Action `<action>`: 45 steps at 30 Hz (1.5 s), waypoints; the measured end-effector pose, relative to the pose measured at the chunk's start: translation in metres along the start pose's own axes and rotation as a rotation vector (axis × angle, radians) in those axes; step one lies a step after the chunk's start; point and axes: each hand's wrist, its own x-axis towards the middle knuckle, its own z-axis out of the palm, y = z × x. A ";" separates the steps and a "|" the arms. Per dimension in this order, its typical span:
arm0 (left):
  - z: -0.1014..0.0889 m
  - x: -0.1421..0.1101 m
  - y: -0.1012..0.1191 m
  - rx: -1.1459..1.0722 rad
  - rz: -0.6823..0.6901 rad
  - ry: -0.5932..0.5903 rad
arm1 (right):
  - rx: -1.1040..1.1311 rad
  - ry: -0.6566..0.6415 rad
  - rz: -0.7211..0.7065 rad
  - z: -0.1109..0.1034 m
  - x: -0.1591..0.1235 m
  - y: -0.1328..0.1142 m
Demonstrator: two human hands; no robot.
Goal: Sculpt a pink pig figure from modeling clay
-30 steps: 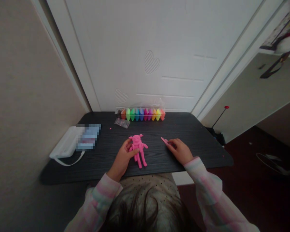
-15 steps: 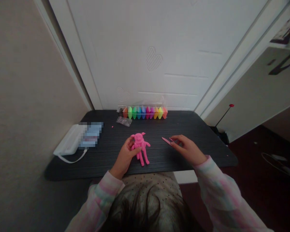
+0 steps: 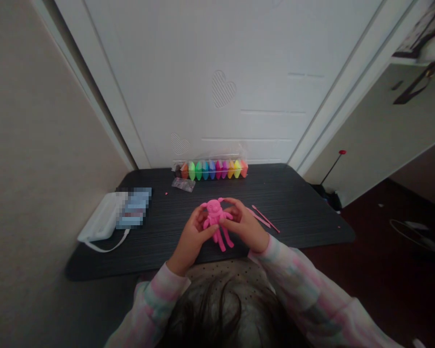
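A pink clay figure [image 3: 214, 218] with ears, arms and long legs is held just above the near part of the dark table [image 3: 159, 217]. My left hand [image 3: 194, 234] grips its left side, thumb across the body. From the other side my right hand [image 3: 244, 224] closes on it, with the thumb at its chest and the index finger at one ear. Beside the right hand lie two pink modelling tools, a flat knife [image 3: 261, 218] and a thin stick [image 3: 266, 220].
A clear pack of coloured clay pieces [image 3: 212, 170] stands along the table's back edge against the white door. A crumpled plastic wrapper [image 3: 183, 184] lies before it, near a tiny pink bit [image 3: 166, 194]. On the left are a white device [image 3: 103, 215] with a strap and a blurred-out blue item [image 3: 135, 208].
My right hand has let go of the thin pink stick, now lying next to the flat knife. It has moved left onto the clay figure, which has shifted slightly right.
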 end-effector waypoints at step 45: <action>-0.012 -0.005 -0.007 -0.002 -0.099 0.233 | -1.107 0.250 0.346 -0.181 0.129 -0.025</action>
